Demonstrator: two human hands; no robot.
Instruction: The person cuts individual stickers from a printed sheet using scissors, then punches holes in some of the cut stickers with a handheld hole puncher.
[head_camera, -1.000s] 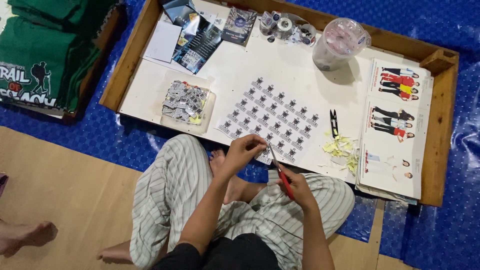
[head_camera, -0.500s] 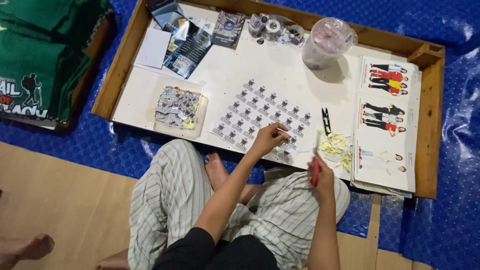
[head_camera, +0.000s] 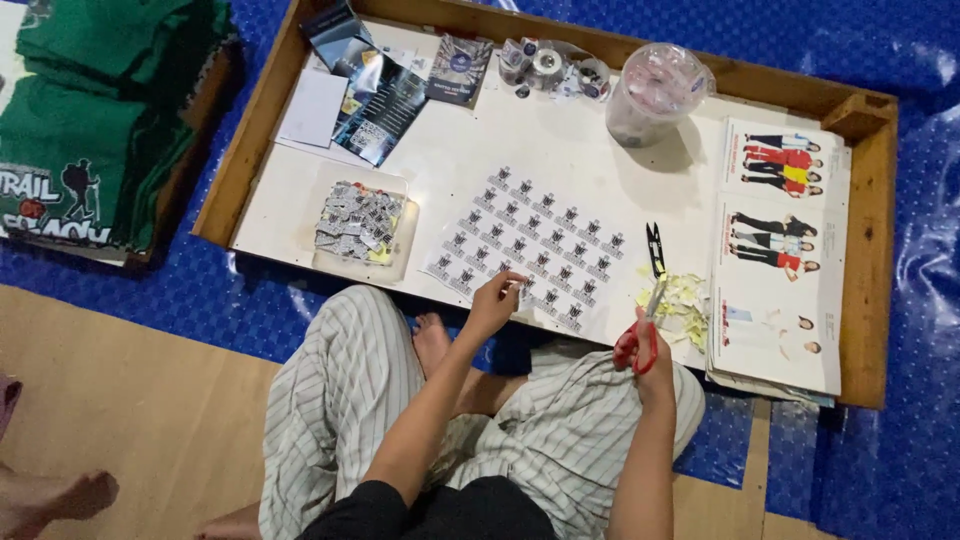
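Observation:
I sit cross-legged in striped trousers before a low wooden tray table (head_camera: 870, 250). My left hand (head_camera: 493, 303) pinches the near edge of a white sheet printed with several small black-and-white labels (head_camera: 535, 250). My right hand (head_camera: 650, 368) grips red-handled scissors (head_camera: 640, 335), their blades pointing up toward a heap of pale yellow paper scraps (head_camera: 680, 300). A small black thread snip (head_camera: 655, 248) lies just beyond the scissors.
A shallow tray of cut labels (head_camera: 360, 222) sits at the left. A clear plastic tub (head_camera: 655, 92), tape rolls (head_camera: 548, 65), dark packets (head_camera: 385, 100) and picture sheets of clothed figures (head_camera: 780, 240) lie on the table. Folded green shirts (head_camera: 90, 120) are stacked at far left.
My left hand has reached forward from my lap to the label sheet. My right hand has carried the scissors out to the right, near the paper scraps.

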